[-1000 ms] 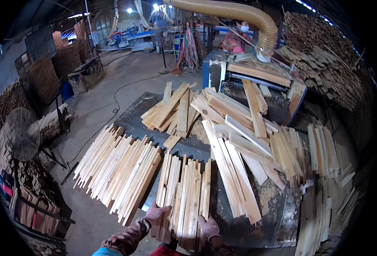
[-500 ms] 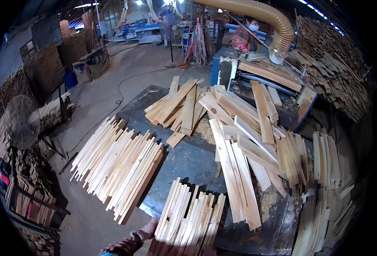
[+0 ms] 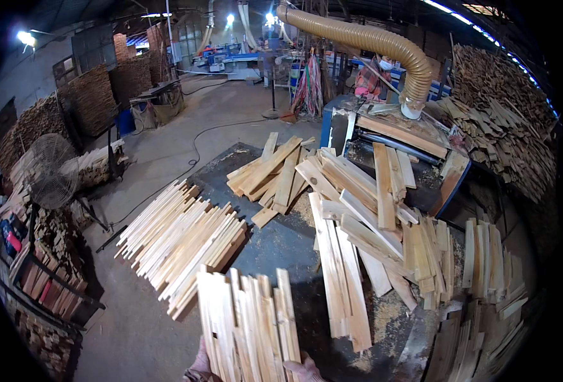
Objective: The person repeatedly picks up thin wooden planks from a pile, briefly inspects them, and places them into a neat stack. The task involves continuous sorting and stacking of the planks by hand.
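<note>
A bundle of pale wooden strips (image 3: 249, 325) stands on edge at the near side of the dark metal table (image 3: 281, 248), with uneven far ends. My left hand (image 3: 200, 364) presses its left side, and my right hand (image 3: 305, 369) clasps its right side with the fingers bent around the outer strip. The hands squeeze the bundle between them; its near end runs out of the picture. Just beyond, to the left, lies a wider row of similar strips (image 3: 183, 245), set side by side.
Loose boards (image 3: 272, 169) lie heaped at the table's far side, longer planks (image 3: 342, 280) and sawdust on the right. Behind stands a machine (image 3: 393, 130) under a ribbed hose (image 3: 364, 35), with a person (image 3: 372, 83) beyond. A fan (image 3: 52, 170) stands at left.
The bundle has shifted left and farther away, closer to the row of strips. My right hand has come into view on its right side; my left hand has moved lower along its left side. The view has shifted.
</note>
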Action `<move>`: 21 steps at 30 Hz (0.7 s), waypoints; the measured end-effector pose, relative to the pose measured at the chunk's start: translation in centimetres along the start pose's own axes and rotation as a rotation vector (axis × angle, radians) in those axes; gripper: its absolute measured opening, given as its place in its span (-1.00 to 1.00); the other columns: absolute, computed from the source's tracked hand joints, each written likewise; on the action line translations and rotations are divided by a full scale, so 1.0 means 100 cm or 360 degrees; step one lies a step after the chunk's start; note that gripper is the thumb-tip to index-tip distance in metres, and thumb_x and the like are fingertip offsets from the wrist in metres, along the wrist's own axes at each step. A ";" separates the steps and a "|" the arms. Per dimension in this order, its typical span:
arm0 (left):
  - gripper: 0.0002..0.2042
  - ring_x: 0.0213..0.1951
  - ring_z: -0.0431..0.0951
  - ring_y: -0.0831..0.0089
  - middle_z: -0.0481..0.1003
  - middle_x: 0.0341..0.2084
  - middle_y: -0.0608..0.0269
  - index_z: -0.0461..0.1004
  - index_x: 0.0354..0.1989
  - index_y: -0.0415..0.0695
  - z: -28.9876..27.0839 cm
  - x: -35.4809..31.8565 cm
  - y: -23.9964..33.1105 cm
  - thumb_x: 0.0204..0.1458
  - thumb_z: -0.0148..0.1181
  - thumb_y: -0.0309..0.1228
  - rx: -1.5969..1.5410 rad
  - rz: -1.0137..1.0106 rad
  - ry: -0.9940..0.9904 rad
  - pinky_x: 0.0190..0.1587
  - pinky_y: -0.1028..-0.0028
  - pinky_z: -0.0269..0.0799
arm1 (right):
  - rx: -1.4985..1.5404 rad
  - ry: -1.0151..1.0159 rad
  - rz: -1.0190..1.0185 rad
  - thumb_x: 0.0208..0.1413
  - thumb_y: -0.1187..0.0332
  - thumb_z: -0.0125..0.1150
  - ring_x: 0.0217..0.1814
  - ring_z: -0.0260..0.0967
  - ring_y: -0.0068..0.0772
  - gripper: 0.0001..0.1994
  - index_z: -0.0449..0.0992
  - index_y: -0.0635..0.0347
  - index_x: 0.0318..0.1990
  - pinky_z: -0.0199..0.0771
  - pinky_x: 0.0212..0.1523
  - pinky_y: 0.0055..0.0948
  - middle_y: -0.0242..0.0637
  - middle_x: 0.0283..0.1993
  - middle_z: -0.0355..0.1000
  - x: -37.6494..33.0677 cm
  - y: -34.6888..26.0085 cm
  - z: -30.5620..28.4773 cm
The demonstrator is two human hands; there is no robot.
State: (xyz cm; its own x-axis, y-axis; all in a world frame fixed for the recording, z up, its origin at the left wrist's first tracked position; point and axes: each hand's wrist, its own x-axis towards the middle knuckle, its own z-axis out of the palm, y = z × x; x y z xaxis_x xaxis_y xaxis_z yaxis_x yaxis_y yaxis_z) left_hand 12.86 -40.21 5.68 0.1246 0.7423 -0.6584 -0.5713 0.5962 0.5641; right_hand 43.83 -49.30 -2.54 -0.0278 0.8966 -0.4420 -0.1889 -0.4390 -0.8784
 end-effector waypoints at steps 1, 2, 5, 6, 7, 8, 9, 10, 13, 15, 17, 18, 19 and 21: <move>-0.22 0.11 0.53 0.28 0.50 0.13 0.10 0.26 0.36 -0.16 0.001 -0.024 0.000 0.26 -0.21 0.29 -0.0083 0.0072 0.0029 0.20 0.24 0.46 | -0.0166 -0.0028 -0.0024 0.15 -0.02 0.29 0.14 0.42 -0.13 -0.24 0.22 0.29 0.35 0.44 0.18 -0.25 -0.04 0.15 0.43 -0.006 -0.023 0.001; -0.23 0.10 0.53 0.29 0.50 0.12 0.10 0.27 0.36 -0.16 0.012 -0.045 0.002 0.26 -0.21 0.28 -0.0124 0.0149 0.0041 0.19 0.24 0.47 | -0.0231 -0.0047 -0.0053 0.11 -0.05 0.33 0.18 0.40 -0.15 -0.17 0.17 0.28 0.39 0.41 0.21 -0.26 -0.03 0.20 0.41 -0.013 -0.040 0.000; -0.38 -0.01 0.58 0.31 0.54 0.03 0.16 0.33 0.30 -0.15 0.042 -0.114 0.011 0.31 -0.11 0.11 -0.0147 0.0427 0.0242 0.04 0.25 0.58 | -0.0696 -0.0120 -0.0249 0.03 0.03 0.42 -0.05 0.51 -0.12 -0.39 0.45 0.21 0.15 0.50 0.05 -0.23 -0.02 -0.05 0.55 -0.045 -0.137 0.005; -0.46 -0.10 0.61 0.35 0.55 -0.04 0.18 0.35 0.26 -0.17 -0.011 -0.088 -0.015 0.32 -0.05 0.01 -0.0187 0.0609 0.0382 -0.06 0.26 0.63 | -0.0645 -0.0322 -0.0321 0.01 0.08 0.46 -0.09 0.51 -0.20 -0.39 0.44 0.22 0.15 0.51 0.03 -0.26 -0.08 -0.06 0.55 -0.050 -0.141 0.005; -0.51 -0.13 0.62 0.38 0.56 -0.06 0.19 0.38 0.23 -0.14 -0.012 -0.094 -0.018 0.32 -0.03 -0.02 -0.0250 0.0629 0.0112 -0.09 0.33 0.63 | -0.0938 -0.0406 -0.0595 -0.01 0.13 0.47 -0.10 0.47 -0.26 -0.38 0.42 0.26 0.15 0.51 0.02 -0.29 -0.13 -0.05 0.53 -0.037 -0.114 -0.016; -0.53 -0.16 0.62 0.42 0.57 -0.09 0.20 0.40 0.20 -0.15 0.018 -0.120 -0.019 0.34 -0.04 -0.04 -0.0125 0.0805 0.0320 -0.12 0.37 0.64 | -0.0931 -0.0384 -0.0569 -0.01 0.18 0.46 -0.09 0.45 -0.29 -0.38 0.40 0.29 0.17 0.50 0.03 -0.30 -0.17 -0.04 0.50 -0.043 -0.119 -0.018; -0.54 -0.16 0.63 0.43 0.58 -0.11 0.21 0.43 0.17 -0.17 -0.013 -0.114 -0.041 0.35 -0.04 -0.05 -0.0359 0.0779 0.0431 -0.13 0.37 0.64 | -0.0914 -0.0439 -0.0551 -0.01 0.23 0.45 -0.07 0.42 -0.32 -0.37 0.37 0.32 0.19 0.49 0.03 -0.31 -0.21 -0.03 0.48 -0.052 -0.129 -0.011; -0.54 -0.15 0.63 0.43 0.59 -0.11 0.20 0.43 0.18 -0.16 0.005 -0.139 -0.036 0.35 -0.04 -0.04 -0.0326 0.0799 0.0470 -0.11 0.34 0.65 | -0.0721 -0.0416 -0.0418 0.00 0.26 0.43 -0.04 0.41 -0.30 -0.35 0.33 0.32 0.23 0.47 0.07 -0.30 -0.22 -0.01 0.45 -0.061 -0.141 0.001; -0.54 -0.16 0.63 0.41 0.59 -0.12 0.21 0.44 0.16 -0.15 -0.022 -0.189 -0.057 0.34 -0.03 -0.04 -0.0502 0.1006 0.0562 -0.11 0.31 0.65 | -0.0357 -0.0710 -0.0340 -0.01 0.32 0.38 0.06 0.38 -0.27 -0.25 0.20 0.33 0.34 0.41 0.15 -0.28 -0.20 0.09 0.40 -0.065 -0.144 0.027; -0.54 -0.16 0.63 0.39 0.59 -0.12 0.21 0.45 0.15 -0.15 -0.044 -0.229 -0.087 0.34 -0.03 -0.03 -0.0693 0.1135 0.0716 -0.11 0.30 0.65 | -0.0337 -0.1055 -0.0340 -0.04 0.32 0.39 0.09 0.38 -0.28 -0.19 0.15 0.32 0.39 0.40 0.17 -0.31 -0.17 0.15 0.39 -0.099 -0.171 0.075; -0.55 -0.17 0.63 0.37 0.60 -0.13 0.21 0.46 0.14 -0.14 -0.055 -0.263 -0.114 0.33 -0.02 -0.03 -0.0868 0.1249 0.0876 -0.11 0.28 0.65 | -0.0584 -0.1344 -0.0277 -0.03 0.36 0.36 0.06 0.36 -0.37 -0.19 0.13 0.32 0.40 0.44 0.09 -0.35 -0.23 0.14 0.37 -0.080 -0.168 0.091; -0.55 -0.17 0.63 0.36 0.60 -0.13 0.21 0.46 0.14 -0.14 -0.070 -0.278 -0.124 0.33 -0.02 -0.02 -0.0931 0.1297 0.0896 -0.11 0.27 0.65 | -0.0710 -0.1382 -0.0247 -0.01 0.38 0.35 0.06 0.34 -0.41 -0.19 0.12 0.33 0.41 0.45 0.06 -0.37 -0.25 0.13 0.36 -0.088 -0.155 0.105; -0.55 -0.17 0.64 0.36 0.60 -0.13 0.21 0.46 0.13 -0.14 -0.083 -0.292 -0.140 0.33 -0.02 -0.02 -0.1020 0.1342 0.0947 -0.11 0.26 0.64 | -0.0798 -0.1358 -0.0213 -0.01 0.40 0.34 0.02 0.34 -0.43 -0.19 0.11 0.34 0.42 0.46 0.03 -0.39 -0.27 0.10 0.36 -0.091 -0.136 0.117; -0.55 -0.18 0.64 0.34 0.60 -0.14 0.21 0.47 0.12 -0.13 -0.113 -0.322 -0.176 0.33 -0.01 -0.02 -0.1198 0.1425 0.1062 -0.10 0.25 0.64 | -0.0916 -0.1344 -0.0287 0.00 0.42 0.34 -0.08 0.35 -0.47 -0.16 0.06 0.36 0.45 0.47 -0.01 -0.46 -0.32 0.05 0.36 -0.109 -0.101 0.151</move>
State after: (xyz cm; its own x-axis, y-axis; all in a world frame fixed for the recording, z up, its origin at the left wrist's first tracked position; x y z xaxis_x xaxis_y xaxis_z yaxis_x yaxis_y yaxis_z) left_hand 9.72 -78.03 11.28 -0.8157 0.3674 -0.4469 -0.5779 -0.4828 0.6579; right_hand 31.22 -53.73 13.91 -0.7664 0.6039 -0.2190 0.2327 -0.0567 -0.9709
